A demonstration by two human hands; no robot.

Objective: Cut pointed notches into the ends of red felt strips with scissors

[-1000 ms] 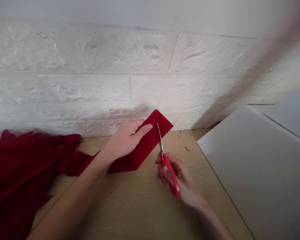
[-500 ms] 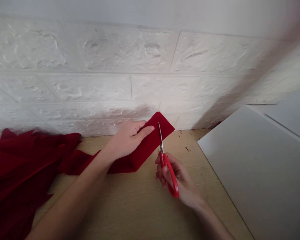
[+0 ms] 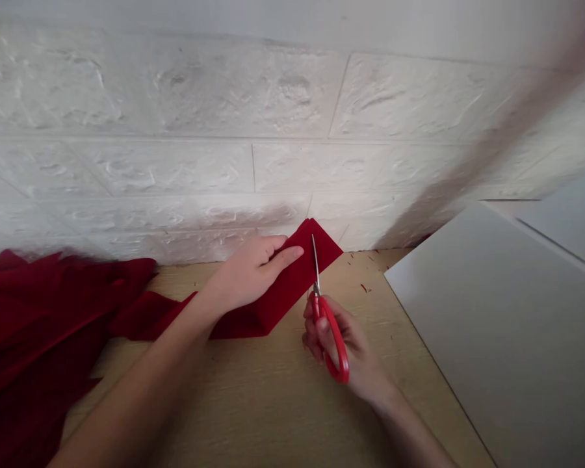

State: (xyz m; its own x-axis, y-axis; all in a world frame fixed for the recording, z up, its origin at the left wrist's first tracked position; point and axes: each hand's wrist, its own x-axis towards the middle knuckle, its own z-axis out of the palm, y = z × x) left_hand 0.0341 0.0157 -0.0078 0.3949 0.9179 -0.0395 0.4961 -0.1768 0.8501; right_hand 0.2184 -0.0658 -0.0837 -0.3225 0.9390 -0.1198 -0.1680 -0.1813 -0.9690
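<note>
A folded strip of dark red cloth (image 3: 273,302) lies on the wooden table (image 3: 273,403), its far end raised against the white brick wall. My left hand (image 3: 246,273) grips the strip near that end, fingers closed over it and forefinger stretched along the top. My right hand (image 3: 344,348) is closed in the red handles of a pair of scissors (image 3: 327,318). The steel blades point away from me and cross the cloth just right of my left forefinger.
A heap of the same red cloth (image 3: 34,331) covers the table's left side. A flat white board (image 3: 507,338) lies on the right. Small red snippets (image 3: 365,287) dot the wood by the wall. A blurred reddish band crosses the upper right corner.
The scissor blades have advanced further across the cloth toward the wall, and my right hand has followed them slightly forward. My left hand has kept its hold.
</note>
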